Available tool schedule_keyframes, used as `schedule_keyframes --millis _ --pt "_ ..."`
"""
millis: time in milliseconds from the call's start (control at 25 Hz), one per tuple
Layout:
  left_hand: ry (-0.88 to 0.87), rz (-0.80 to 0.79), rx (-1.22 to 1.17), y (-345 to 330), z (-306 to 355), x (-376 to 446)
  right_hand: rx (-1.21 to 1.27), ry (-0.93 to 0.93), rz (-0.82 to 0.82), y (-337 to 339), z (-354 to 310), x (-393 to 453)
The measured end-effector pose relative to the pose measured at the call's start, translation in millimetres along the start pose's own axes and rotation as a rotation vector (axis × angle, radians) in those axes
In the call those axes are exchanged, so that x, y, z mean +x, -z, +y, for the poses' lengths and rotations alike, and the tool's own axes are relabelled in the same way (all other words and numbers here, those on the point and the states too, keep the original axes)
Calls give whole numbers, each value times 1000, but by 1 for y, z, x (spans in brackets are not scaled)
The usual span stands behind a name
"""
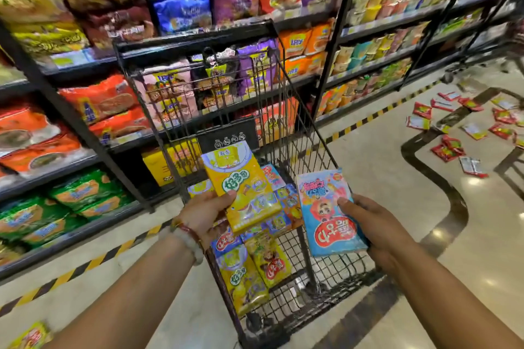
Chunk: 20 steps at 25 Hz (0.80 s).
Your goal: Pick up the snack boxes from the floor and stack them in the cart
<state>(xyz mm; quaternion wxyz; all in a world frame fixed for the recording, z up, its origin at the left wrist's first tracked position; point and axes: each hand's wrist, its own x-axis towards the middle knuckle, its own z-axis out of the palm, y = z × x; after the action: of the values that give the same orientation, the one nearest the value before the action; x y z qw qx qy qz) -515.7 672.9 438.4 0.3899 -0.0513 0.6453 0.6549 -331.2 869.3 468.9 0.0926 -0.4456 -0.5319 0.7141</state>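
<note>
Worn on the head, looking forward and steeply down. Close over the wire cart at centre; shelving from 9 to 1 o'clock, tiled floor toward 3 o'clock. Wide-angle, edges bowed. One view only.

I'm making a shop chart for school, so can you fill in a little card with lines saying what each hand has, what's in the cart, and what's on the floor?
left hand: holds a yellow snack box above the cart
right hand: holds a blue snack box above the cart
cart: black wire, several snack boxes already lying inside
floor: shiny tile, red packets scattered at far right
shelves: bagged snacks behind the cart
</note>
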Motion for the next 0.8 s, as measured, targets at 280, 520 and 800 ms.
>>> schedule_keyframes --millis 280,520,800 --pt "33 175 266 -15 -24 137 -135 -9 23 -35 17 151" --pt "118 355 459 -29 -79 250 -261 -11 46 -64 87 308" --pt "51 391 611 -37 -124 329 -659 67 103 -68 147 410"
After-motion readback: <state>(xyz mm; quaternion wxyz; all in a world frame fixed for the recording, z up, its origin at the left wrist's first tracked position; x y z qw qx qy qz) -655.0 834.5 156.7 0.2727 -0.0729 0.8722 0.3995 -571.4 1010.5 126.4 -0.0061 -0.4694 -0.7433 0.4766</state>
